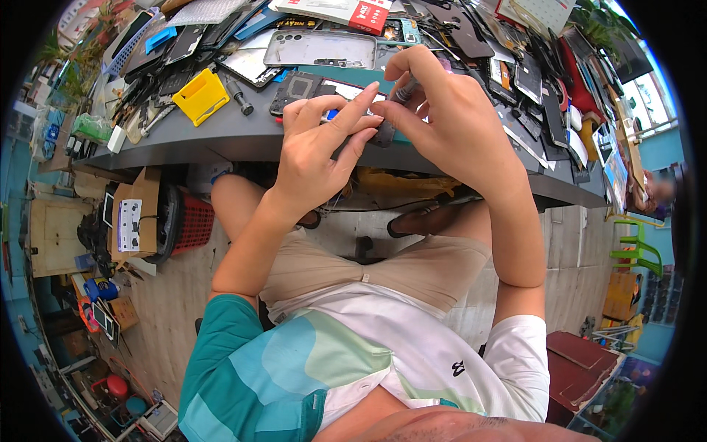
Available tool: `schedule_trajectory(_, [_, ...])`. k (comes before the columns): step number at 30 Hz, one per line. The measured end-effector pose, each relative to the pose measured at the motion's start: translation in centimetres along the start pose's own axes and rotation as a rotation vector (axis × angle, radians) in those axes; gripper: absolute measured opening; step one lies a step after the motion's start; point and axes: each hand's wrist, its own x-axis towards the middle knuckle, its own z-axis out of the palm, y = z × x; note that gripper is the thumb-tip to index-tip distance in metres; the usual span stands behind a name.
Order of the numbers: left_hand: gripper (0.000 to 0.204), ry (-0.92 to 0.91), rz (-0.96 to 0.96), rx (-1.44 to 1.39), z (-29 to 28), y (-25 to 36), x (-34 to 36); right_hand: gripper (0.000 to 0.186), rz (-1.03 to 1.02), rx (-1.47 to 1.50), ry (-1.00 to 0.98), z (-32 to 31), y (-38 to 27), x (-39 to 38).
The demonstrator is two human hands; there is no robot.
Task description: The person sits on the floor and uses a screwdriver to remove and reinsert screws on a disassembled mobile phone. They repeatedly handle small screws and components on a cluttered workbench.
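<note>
An opened phone [294, 88] lies at the desk's front edge, dark parts exposed. My left hand [313, 151] reaches over it with bent fingers. Its index finger and thumb close toward the phone's right end, and the fingers seem to grip it there. My right hand [456, 121] is curled beside it, thumb and index finger around a short grey cylindrical tool [405, 90]. The tool's lower end is hidden by the fingers. Both hands' fingertips nearly meet above the phone. Behind them rests a clear-grey phone back cover [317, 50].
A yellow plastic holder [200, 97] and a dark cylindrical tool [239, 97] sit to the left. Piles of phone parts [526, 77] crowd the right side. A red-and-white box [361, 16] lies at the back. Below the desk's left stand a cardboard box [140, 214] and a red basket [195, 221].
</note>
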Motion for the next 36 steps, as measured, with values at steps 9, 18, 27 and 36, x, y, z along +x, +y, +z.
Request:
schedule_trajectory(9, [0.057, 0.002, -0.023, -0.027, -0.6, 0.1, 0.0, 0.032, -0.121, -0.122, -0.120, -0.5, -0.1, 1.3])
schedule_trajectory(18, [0.052, 0.230, -0.063, -0.077, -1.0, -1.1, -1.1, 0.043, -0.155, -0.102, -0.132, -0.7, 0.1, 2.1])
schedule_trajectory(27, [0.037, 0.360, -0.089, 0.200, -0.9, -1.3, -3.6, 0.044, -0.063, -0.098, -0.195, -1.2, -0.1, 2.2])
schedule_trajectory(36, [0.036, 0.312, -0.102, 0.316, -1.0, -3.0, -5.3, 0.045, -0.022, -0.197, -0.179, -1.0, -0.3, 2.2])
